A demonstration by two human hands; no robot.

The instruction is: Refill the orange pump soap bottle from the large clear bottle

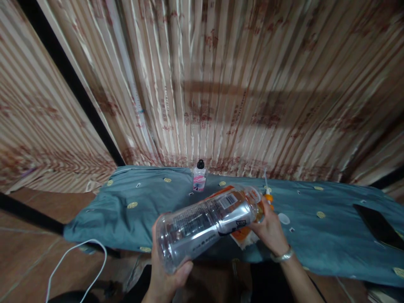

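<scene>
One clear bottle [202,229] is held tilted above the surface's [142,235] front edge: our left hand [167,273] is wrapped around its base, our right hand [268,225] closed near its neck. We judge the handling under way, the bottle not yet set down; how much is left, we cannot tell. Its label shows a barcode; the dark print is too blurred to read, like the small bottle's [199,179] pink label near the back edge.

Large bottle [206,225]: clear, silver label [235,216]. Small bottle [199,180]: pink label, black cap [200,164]. Cloth [151,195]: teal, yellow motifs [132,205].
</scene>
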